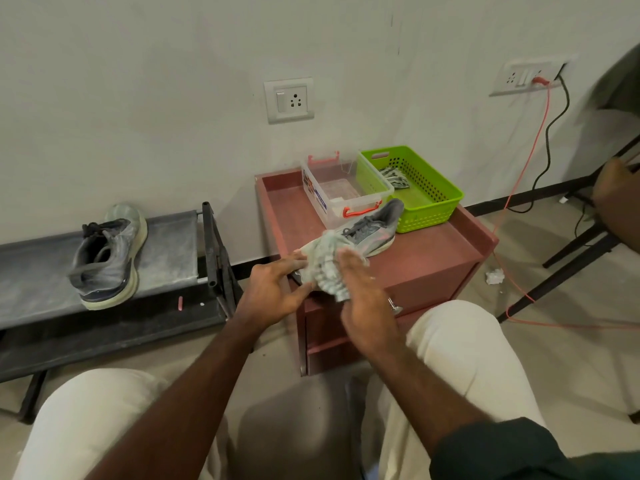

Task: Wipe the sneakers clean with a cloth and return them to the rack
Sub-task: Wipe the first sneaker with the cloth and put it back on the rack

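Two knees [104, 420] in pale trousers fill the bottom of the frame, and two bare forearms reach up from between them. Left hand [273, 289], centre frame, fingers spread and loosely bent, touching the near edge of the cloth [325, 268]. Right hand [363, 299] lies flat against that one pale striped cloth, fingers straight, pressing it on the toe of one grey sneaker [372, 230] atop the red cabinet [433, 258]. Behind it, two containers side by side: one clear box [337, 195], one green basket [415, 188] with a second striped cloth [394, 176] inside. At left, one more grey sneaker [107, 254] sits on the black rack [166, 251].
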Available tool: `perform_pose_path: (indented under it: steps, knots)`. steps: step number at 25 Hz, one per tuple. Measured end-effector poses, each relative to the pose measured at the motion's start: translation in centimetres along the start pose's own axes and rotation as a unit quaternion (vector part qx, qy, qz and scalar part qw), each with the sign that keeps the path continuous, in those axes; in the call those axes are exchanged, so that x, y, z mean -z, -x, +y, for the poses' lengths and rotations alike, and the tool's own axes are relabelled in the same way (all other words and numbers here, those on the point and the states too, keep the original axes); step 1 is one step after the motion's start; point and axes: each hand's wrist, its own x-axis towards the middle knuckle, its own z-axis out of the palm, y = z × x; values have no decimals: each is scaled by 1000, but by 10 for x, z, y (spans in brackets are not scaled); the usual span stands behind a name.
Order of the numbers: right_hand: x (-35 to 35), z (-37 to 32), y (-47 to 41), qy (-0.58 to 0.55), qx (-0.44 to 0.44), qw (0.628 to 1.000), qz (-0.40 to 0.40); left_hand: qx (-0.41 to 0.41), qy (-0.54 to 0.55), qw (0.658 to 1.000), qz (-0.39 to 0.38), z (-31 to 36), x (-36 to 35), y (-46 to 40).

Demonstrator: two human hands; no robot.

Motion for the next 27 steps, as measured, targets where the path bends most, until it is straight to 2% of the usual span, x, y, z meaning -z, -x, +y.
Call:
perform_pose_path:
  steps: [2,4,6,8,9,10,11,13,15,17,19,20,21,22,24,25,27]
  knots:
    - [-15,-9,7,1,131,989,-73,-32,-10,999,-4,1,3,-2]
    - [-23,2,6,35,136,983,-116,-40,-23,999,-12,1,2,-2]
    - [-21,21,1,51,40,994,-84,-22,-18,1000,-8,-2,0,0]
    - [-8,31,-6,27,-103,994,-5,-8,-12,1000,5,-5,-3,1]
    - [-4,30,-9,9,-126,991,38,-1,-9,1000,7,-4,-4,1]
    - [-3,25,-10,-13,-96,994,58,7,-3,1000,7,-3,-3,1]
    - [-4,16,-9,-33,-32,998,46,12,2,1000,6,-3,-1,-1]
    - [-16,2,1,-33,94,994,-40,0,-1,1000,-11,-3,2,-3]
    - [-22,8,3,10,123,989,-79,-20,-14,999,-21,2,1,-2]
    - [-21,25,-1,38,22,996,-78,-24,-19,1000,-7,2,0,-1]
    - [-9,33,-6,33,-116,992,-22,-8,-9,1000,3,-1,-1,1]
    - [-5,32,-7,19,-133,991,15,4,-5,1000,5,-1,-1,1]
    - [-4,25,-8,-1,-99,995,31,9,-2,1000,7,0,-1,-1]
    - [-7,17,-6,-16,-28,999,17,6,4,1000,10,0,1,-2]
    - [-16,4,3,-25,96,992,-72,-32,17,999,0,1,3,-4]
    - [-18,5,4,-23,109,988,-103,-47,18,999,-9,3,3,-4]
    - [-21,19,-1,-14,54,994,-96,-36,11,999,-7,2,1,-3]
